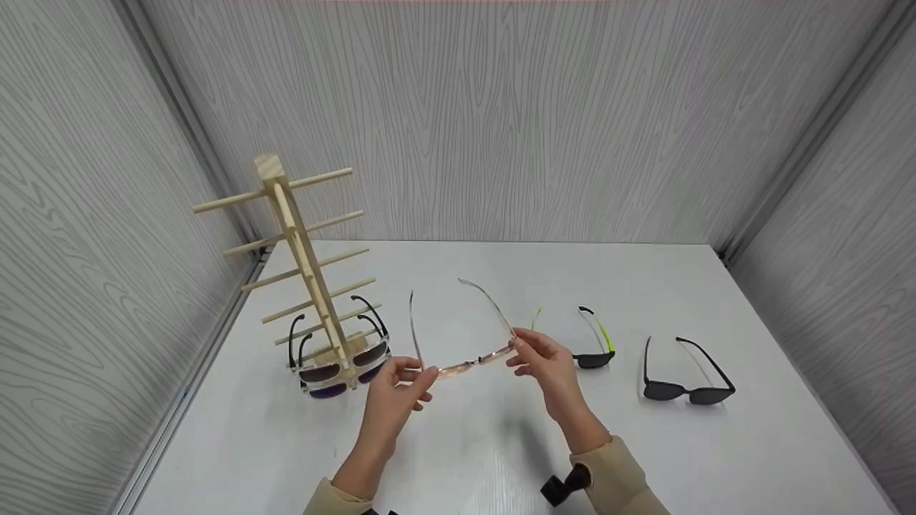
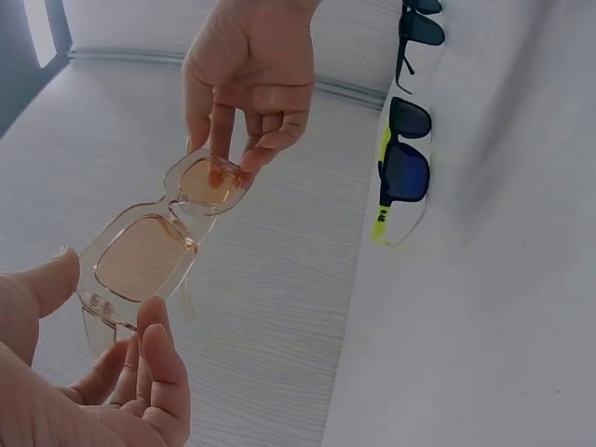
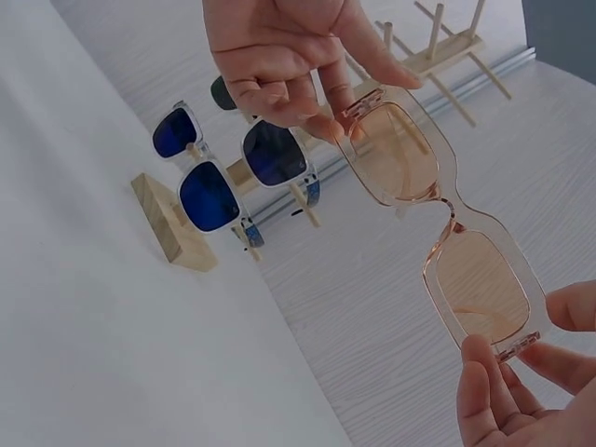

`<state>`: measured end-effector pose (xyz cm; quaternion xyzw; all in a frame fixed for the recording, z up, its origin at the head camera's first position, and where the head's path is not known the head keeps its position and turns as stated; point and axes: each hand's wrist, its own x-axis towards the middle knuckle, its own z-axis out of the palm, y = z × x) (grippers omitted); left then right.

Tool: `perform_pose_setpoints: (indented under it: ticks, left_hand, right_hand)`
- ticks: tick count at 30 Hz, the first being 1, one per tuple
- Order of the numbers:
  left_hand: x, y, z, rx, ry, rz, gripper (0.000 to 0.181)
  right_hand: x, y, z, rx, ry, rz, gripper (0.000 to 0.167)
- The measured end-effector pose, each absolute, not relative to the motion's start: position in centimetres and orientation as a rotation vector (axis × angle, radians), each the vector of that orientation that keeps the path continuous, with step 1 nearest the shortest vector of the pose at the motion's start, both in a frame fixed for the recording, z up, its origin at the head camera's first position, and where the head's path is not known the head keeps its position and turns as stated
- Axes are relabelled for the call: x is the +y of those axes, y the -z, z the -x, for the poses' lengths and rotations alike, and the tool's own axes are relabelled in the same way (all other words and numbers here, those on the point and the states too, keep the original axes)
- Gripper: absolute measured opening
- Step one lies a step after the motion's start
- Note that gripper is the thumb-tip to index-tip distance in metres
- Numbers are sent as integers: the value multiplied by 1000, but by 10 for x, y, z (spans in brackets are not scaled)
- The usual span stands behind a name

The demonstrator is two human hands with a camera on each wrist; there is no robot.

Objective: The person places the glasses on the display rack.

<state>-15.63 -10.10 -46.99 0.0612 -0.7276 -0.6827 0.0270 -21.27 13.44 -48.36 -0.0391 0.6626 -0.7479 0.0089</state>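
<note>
Clear-framed glasses with pale orange lenses (image 1: 458, 370) (image 2: 142, 259) (image 3: 482, 284) are held above the white table, temples unfolded and pointing away from the person. My left hand (image 1: 392, 395) (image 2: 102, 382) (image 3: 284, 56) pinches the frame's left corner between thumb and fingers. At the opposite corner, my right hand (image 1: 554, 372) (image 2: 253, 79) (image 3: 531, 396) pinches the frame the same way. To the left of the hands, a wooden rack (image 1: 308, 265) (image 3: 172, 223) carries two pairs of glasses with clear fronts and dark lenses (image 1: 320, 373) (image 3: 209, 196) on its lower pegs.
Right of my right hand, sunglasses with yellow-green temples (image 1: 594, 360) (image 2: 407, 172) lie on the table (image 1: 458, 458). Farther right are black sunglasses (image 1: 708, 395) (image 2: 424, 30), temples unfolded. Grey wood-grain panels (image 1: 458, 121) enclose the back and both sides.
</note>
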Motion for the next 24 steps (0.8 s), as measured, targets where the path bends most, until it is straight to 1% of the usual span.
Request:
perform_pose_setpoints:
  ticks: [9, 18, 24]
  left_hand:
    - [-104, 437, 138, -2254, 2169, -237, 38]
    - [-116, 451, 140, -2263, 2155, -272, 46]
    - [-122, 449, 136, -2221, 2190, -294, 48]
  right_hand:
    - [126, 474, 214, 2046, 2316, 144, 41]
    - [116, 465, 215, 2010, 2320, 212, 41]
    - [111, 463, 216, 1999, 2308, 297, 42]
